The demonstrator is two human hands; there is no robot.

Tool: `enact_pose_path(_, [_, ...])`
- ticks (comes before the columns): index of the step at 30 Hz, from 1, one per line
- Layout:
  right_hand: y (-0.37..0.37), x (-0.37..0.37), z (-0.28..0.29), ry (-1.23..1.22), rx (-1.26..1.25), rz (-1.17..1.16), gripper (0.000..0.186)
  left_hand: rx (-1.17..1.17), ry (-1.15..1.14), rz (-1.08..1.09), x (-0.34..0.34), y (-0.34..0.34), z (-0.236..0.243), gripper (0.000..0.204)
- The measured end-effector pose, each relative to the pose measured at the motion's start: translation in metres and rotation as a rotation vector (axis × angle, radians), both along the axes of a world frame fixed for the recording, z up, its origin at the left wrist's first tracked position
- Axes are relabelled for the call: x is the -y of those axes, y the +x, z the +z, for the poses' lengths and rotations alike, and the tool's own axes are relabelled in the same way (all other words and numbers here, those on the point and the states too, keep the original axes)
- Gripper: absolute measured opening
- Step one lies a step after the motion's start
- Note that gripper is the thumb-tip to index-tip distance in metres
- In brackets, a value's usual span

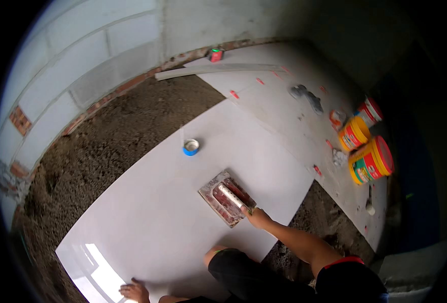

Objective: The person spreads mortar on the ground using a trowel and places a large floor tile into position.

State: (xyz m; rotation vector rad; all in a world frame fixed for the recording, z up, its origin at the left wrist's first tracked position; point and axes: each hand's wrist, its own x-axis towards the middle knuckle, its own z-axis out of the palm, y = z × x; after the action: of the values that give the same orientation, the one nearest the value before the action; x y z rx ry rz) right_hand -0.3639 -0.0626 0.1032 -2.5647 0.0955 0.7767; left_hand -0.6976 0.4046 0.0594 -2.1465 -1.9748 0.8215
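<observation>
A large, glossy light-grey tile [147, 202] lies beneath me, and my knee rests on it. My right hand [257, 218] is closed at the near end of the handle of a plastering float [228, 198], which has a worn reddish base and sits flat on the tile. Near the tile's lower left edge, my left hand [135, 291] touches the surface with fingers spread, holding nothing. Beyond the float stands a small round blue-and-white item [190, 147]; its exact kind is unclear.
Rough mortar bed [102, 146] borders the tile on the left, with another patch [329, 217] at right. A long pale straightedge [223, 69] and a red device with a green light [216, 55] lie farther off. Yellow buckets [367, 164] and red wedges [234, 94] sit on laid tiles.
</observation>
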Motion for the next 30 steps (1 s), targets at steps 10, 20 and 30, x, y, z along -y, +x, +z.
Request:
enact_pose_path(10, [-0.094,0.099,0.031,0.275,-0.138,-0.389,0.083,0.260,0.249,-0.454,0.215,0.164,-0.058,0.076])
enact_pose_path(20, [-0.189,0.144,0.232,0.204,0.332,-0.416,0.060,0.197,0.386,-0.332,0.263,0.150,-0.062,0.071])
enact_pose_path(30, [0.060,0.001,0.006,0.188,-0.105,-0.307,0.076,0.150,0.362,-0.355,0.249,0.153,-0.060,0.066])
